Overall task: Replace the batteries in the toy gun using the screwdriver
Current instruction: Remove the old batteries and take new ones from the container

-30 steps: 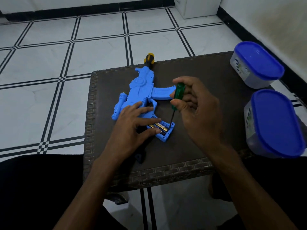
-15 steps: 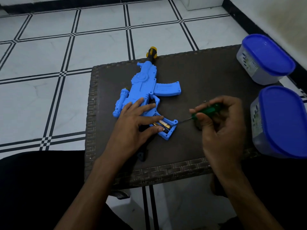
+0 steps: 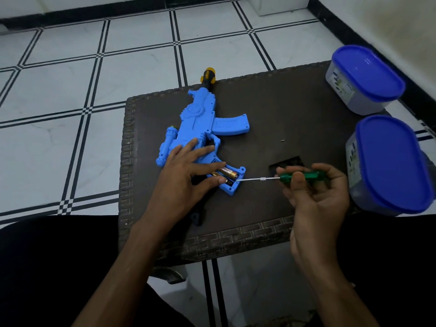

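Lying on the dark table [image 3: 271, 109], the blue toy gun [image 3: 200, 123] shows batteries [image 3: 226, 173] in its open compartment. Left hand [image 3: 184, 180] presses flat, fingers spread; right hand [image 3: 313, 192] grips the screwdriver [image 3: 292, 177], tip at the compartment. Two blue-lidded containers [image 3: 389, 161] stand right; a small screw [image 3: 282, 140] lies apart.

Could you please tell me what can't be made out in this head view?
- Toy gun grip: hidden under the left hand.
- Screwdriver handle: mostly wrapped by the right hand.
- Battery label: too small to read.
- Near container: cut off by the right edge.
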Demonstrator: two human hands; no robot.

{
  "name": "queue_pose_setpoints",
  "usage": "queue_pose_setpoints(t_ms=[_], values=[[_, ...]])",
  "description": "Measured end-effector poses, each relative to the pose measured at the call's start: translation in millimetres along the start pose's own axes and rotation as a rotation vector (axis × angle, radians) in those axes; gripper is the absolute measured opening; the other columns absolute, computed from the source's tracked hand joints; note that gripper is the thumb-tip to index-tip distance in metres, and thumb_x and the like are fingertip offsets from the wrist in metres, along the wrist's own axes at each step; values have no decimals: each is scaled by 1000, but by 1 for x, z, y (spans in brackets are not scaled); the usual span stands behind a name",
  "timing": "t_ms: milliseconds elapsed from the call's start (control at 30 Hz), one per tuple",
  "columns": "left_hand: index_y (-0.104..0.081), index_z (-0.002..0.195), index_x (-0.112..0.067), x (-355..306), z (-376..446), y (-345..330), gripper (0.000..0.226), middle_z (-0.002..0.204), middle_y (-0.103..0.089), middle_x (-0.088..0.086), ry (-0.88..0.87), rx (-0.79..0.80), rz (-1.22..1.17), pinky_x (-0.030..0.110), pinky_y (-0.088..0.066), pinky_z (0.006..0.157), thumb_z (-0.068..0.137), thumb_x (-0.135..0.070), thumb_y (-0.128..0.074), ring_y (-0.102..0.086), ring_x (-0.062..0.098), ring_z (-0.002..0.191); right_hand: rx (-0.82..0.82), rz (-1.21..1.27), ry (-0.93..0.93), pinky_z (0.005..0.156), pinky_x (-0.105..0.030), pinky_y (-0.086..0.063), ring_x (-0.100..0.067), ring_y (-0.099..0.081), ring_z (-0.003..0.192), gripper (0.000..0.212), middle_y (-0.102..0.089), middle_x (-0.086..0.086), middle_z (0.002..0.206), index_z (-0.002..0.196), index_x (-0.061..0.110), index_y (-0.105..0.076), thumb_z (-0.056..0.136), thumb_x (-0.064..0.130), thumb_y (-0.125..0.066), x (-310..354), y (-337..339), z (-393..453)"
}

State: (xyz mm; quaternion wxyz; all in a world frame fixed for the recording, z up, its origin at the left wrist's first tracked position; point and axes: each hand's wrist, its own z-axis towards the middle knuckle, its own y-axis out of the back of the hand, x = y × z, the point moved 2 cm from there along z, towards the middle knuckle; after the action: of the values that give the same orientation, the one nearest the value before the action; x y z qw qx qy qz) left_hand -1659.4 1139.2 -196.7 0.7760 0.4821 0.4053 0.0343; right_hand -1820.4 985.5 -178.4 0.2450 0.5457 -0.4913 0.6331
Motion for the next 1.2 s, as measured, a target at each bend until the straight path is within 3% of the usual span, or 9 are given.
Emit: queue_pose_setpoints(t_ms=[133,267,300,367,534,734,900,1034,1201], values=[[-68,122,-38,0,1,1,43,145,-55,-9,-1,3,18,44,-18,122,82,-53,-66,-29,15,148,124,-58,25,75,-31,-60,-17,-67,76,29,-63,-4,83,106,16,-54,96,-10,-46,16,-9,13],[-63,131,-33,1,-1,4,60,145,-52,-14,28,10,-56,37,-11,123,77,-57,-72,-25,7,148,451,-658,170,58,-19,-44,-6,-51,62,14,-58,5,74,94,16,-62,93,5,-54,24,-27,32],[-62,133,-31,1,-1,5,65,145,-51,-15,34,15,-73,35,-10,124,76,-58,-72,-24,4,147,556,-853,225,59,-20,-43,-5,-52,63,5,-60,7,76,90,20,-63,92,17,-60,22,-33,36],[-61,135,-26,1,-1,6,69,145,-51,-15,36,14,-77,32,-9,124,74,-55,-71,-23,2,146,709,-1151,327,62,-23,-42,-5,-54,72,11,-58,8,80,88,26,-64,85,35,-70,15,-42,41],[-56,140,-20,-1,0,8,72,149,-50,-9,39,2,-90,23,-5,121,75,-38,-82,-21,-1,144,936,-1331,389,70,-29,-45,-11,-57,84,26,-55,8,90,94,29,-66,74,35,-82,4,-59,47],[-57,140,-20,-1,-1,8,71,150,-49,-8,31,7,-66,26,-4,122,77,-38,-82,-19,-1,144,933,-1423,532,75,-37,-49,-17,-60,90,14,-62,6,93,91,29,-72,83,40,-73,5,-68,43],[-58,139,-20,-2,-2,8,69,150,-49,-8,23,-3,-67,28,-5,123,77,-39,-81,-20,0,145,863,-1426,547,74,-38,-50,-14,-59,86,20,-60,9,90,92,30,-71,84,47,-64,8,-57,41],[-58,139,-20,-1,-2,9,68,150,-50,-7,24,-13,-77,28,-6,123,77,-39,-81,-20,0,145,701,-1345,539,75,-37,-50,-14,-59,83,14,-64,6,89,91,27,-73,83,37,-68,25,-49,54],[-61,135,-22,-2,-4,9,64,148,-52,-7,30,-20,-96,32,-8,124,77,-39,-81,-22,3,146,493,-1466,422,80,-33,-47,-12,-53,93,15,-63,0,105,105,24,-70,91,30,-66,28,-44,95]])
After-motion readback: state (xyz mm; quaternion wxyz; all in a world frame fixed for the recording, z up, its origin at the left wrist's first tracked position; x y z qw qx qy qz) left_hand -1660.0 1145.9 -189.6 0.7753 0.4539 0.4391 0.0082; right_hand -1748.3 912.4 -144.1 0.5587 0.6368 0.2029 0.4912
